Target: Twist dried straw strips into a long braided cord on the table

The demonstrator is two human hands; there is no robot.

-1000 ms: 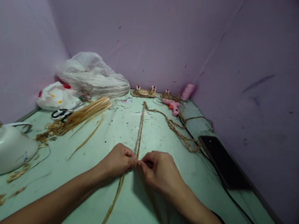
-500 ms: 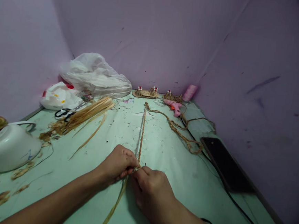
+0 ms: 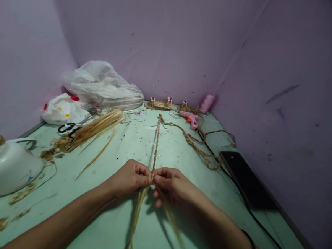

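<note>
A thin braided fibre cord (image 3: 156, 146) stretches taut from a point far on the table toward me. At its near end my left hand (image 3: 133, 177) pinches the braid between thumb and fingers. My right hand (image 3: 172, 184) pinches the same spot from the other side, fingertips almost meeting the left ones. Loose pale fibre strands (image 3: 136, 218) hang below the left hand, and others trail, blurred, under the right. From the far end of the cord, a longer finished braid (image 3: 195, 142) curls off to the right.
At left lie a bundle of dry fibre (image 3: 93, 128), black-handled scissors (image 3: 69, 128) and a white pot (image 3: 10, 168). Plastic bags (image 3: 106, 85) sit behind. A pink glue gun (image 3: 190, 118), pink thread spool (image 3: 207, 103), woven slippers (image 3: 159, 103), phone (image 3: 246, 180) and black cable (image 3: 261, 224) lie back and right.
My right hand has turned and risen, its fingers now showing beside the braid. The strands below have spread into separate left and right groups. The view has shifted slightly.
</note>
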